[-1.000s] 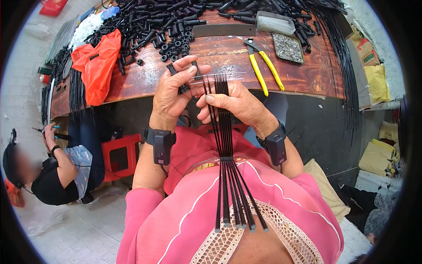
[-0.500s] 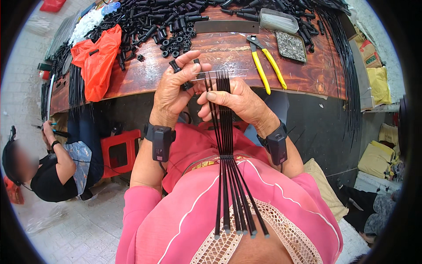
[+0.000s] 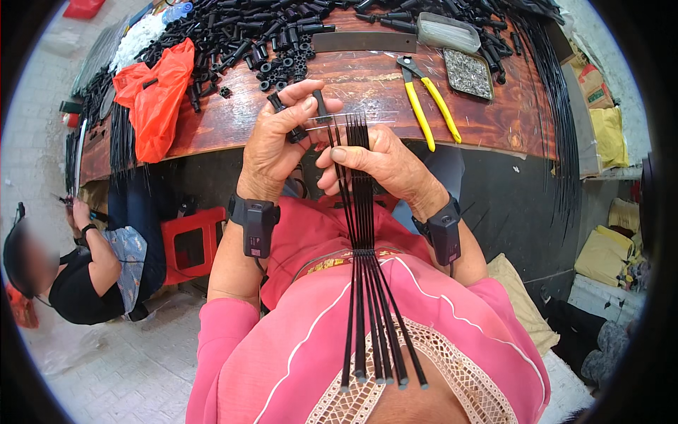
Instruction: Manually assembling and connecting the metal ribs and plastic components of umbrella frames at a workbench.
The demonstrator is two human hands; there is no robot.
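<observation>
My right hand is closed round a bundle of thin black rods, its thumb pressed across them. The rods run down over my chest, gathered midway, their thicker ends fanned out with grey tips. A few thin clear strands cross the rods near their far ends. My left hand, palm up, holds a flanged black tubular part between thumb and fingers. A slim black piece stands by its fingertips, close to the end of one rod; whether they touch I cannot tell.
On the wooden table lie yellow-handled pliers, a flat metal bar, a heap of black tubular parts, a red plastic bag, a clear box and a tin of small pieces. A co-worker sits at left.
My left hand has shifted slightly left, and the slim black piece now shows longer above the rod ends. The rods' thick ends have moved a little down and left. My right hand stays put.
</observation>
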